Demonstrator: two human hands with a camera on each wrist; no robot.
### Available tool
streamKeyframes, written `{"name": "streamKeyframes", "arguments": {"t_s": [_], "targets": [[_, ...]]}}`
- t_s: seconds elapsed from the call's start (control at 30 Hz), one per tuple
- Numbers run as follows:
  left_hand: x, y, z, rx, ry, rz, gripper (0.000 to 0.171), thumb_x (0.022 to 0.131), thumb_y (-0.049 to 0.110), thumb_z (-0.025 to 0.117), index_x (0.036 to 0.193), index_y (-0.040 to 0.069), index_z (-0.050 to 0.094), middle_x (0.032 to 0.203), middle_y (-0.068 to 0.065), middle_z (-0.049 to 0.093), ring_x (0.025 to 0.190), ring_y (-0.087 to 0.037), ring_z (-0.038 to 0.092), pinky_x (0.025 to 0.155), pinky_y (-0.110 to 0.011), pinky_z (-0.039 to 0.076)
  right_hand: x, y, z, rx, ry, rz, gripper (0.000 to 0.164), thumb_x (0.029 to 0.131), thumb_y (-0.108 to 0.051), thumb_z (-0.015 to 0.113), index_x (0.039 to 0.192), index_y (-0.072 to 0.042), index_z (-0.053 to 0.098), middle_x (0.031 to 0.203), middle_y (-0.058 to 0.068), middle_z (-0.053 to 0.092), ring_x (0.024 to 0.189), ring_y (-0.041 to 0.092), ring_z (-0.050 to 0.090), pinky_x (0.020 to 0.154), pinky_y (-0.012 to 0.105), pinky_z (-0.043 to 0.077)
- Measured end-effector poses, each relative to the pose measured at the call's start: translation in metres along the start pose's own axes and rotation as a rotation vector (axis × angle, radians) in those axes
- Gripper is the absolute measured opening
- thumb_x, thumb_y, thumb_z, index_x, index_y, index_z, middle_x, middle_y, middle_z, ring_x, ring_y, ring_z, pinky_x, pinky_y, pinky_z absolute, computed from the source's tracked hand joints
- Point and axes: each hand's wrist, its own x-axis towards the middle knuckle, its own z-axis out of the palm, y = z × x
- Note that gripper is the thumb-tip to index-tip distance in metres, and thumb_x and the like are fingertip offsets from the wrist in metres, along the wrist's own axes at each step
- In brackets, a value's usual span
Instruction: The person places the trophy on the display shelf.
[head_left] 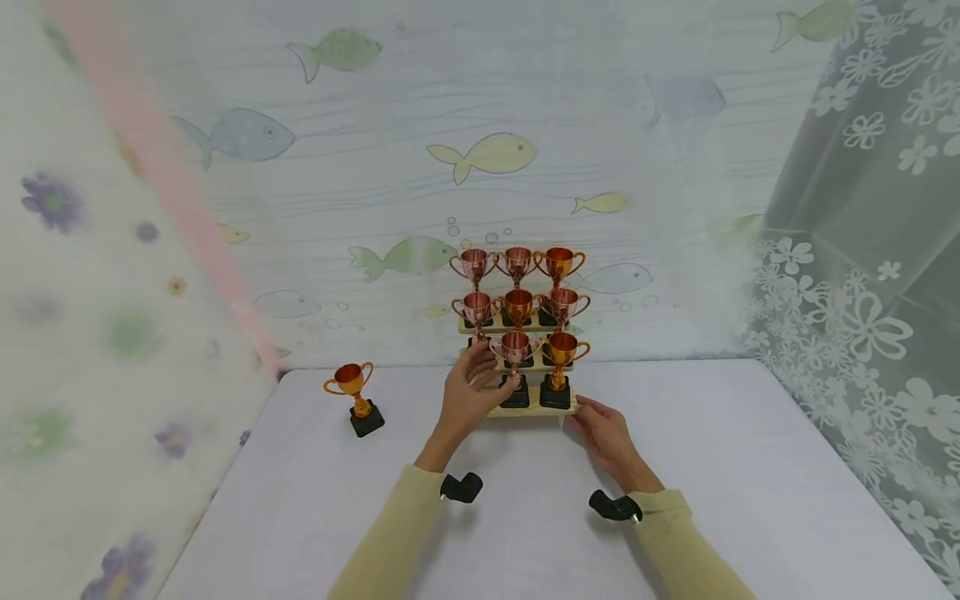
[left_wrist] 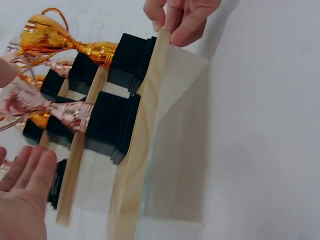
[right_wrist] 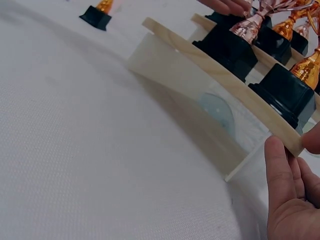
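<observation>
A tiered display stand with wooden shelves [head_left: 534, 411] holds several small trophies on black bases. On its lowest shelf stand a rose-pink trophy [head_left: 514, 346] and, to its right, a gold trophy [head_left: 559, 350]. My left hand [head_left: 467, 400] is at the stand's left side, beside the rose-pink trophy, its fingers [left_wrist: 37, 172] extended and nothing visibly gripped. With my right hand [head_left: 611, 435] I pinch the right front corner of the lowest shelf, thumb on top and fingers below, as the right wrist view shows.
Another gold trophy [head_left: 350, 381] stands apart on the white-covered table [head_left: 300, 517], left of the stand. Behind the stand hangs a fish-patterned curtain [head_left: 480, 100]. A sheer flowered curtain [head_left: 870, 333] borders the right side.
</observation>
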Motion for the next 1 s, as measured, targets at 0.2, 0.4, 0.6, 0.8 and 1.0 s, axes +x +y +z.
{"name": "streamKeyframes", "arguments": {"t_s": [0.2,0.4,0.6,0.8,1.0], "targets": [[-0.024,0.008,-0.023,0.122,-0.017,-0.071,0.069,0.087,0.004,0.078,0.148,0.003,0.045,0.137,-0.020,0.057,0.126,-0.036,0.057,0.106,-0.050,0.052,0.000,-0.001,0.000,-0.015,0.016,0.005,0.054,0.106,-0.009,0.043,0.155,0.009,0.029,0.160,0.027,0.033,0.109,0.005,0.062,0.100,0.020,0.052],[-0.051,0.012,-0.052,0.238,-0.046,-0.056,0.061,0.087,0.000,0.076,0.143,0.007,0.052,0.132,-0.018,0.061,0.118,-0.037,0.063,0.101,-0.054,0.054,0.000,-0.002,0.000,-0.018,0.020,0.009,0.054,0.106,-0.009,0.044,0.155,0.009,0.028,0.160,0.026,0.032,0.111,0.006,0.061,0.100,0.020,0.052],[-0.081,0.008,-0.088,0.364,0.086,0.146,0.053,0.084,-0.006,0.078,0.132,0.010,0.062,0.126,-0.009,0.065,0.108,-0.029,0.068,0.091,-0.046,0.061,0.001,-0.001,0.001,-0.019,0.015,0.009,0.055,0.106,-0.009,0.044,0.155,0.009,0.027,0.160,0.027,0.032,0.108,0.005,0.062,0.099,0.020,0.053],[-0.091,0.002,-0.136,0.490,0.393,0.512,0.050,0.073,-0.020,0.076,0.120,-0.005,0.066,0.111,-0.021,0.065,0.097,-0.020,0.064,0.082,-0.019,0.059,0.001,-0.002,0.000,-0.001,0.013,0.019,0.056,0.105,-0.009,0.045,0.155,0.009,0.027,0.159,0.026,0.032,0.105,0.004,0.063,0.097,0.019,0.053],[-0.084,0.007,-0.175,0.487,0.616,0.416,0.057,0.075,-0.010,0.080,0.128,-0.008,0.059,0.123,-0.021,0.061,0.107,-0.028,0.060,0.089,-0.013,0.052,0.000,-0.002,0.003,0.008,0.007,0.015,0.056,0.106,-0.008,0.044,0.156,0.009,0.026,0.160,0.027,0.031,0.106,0.004,0.062,0.098,0.019,0.053]]}}
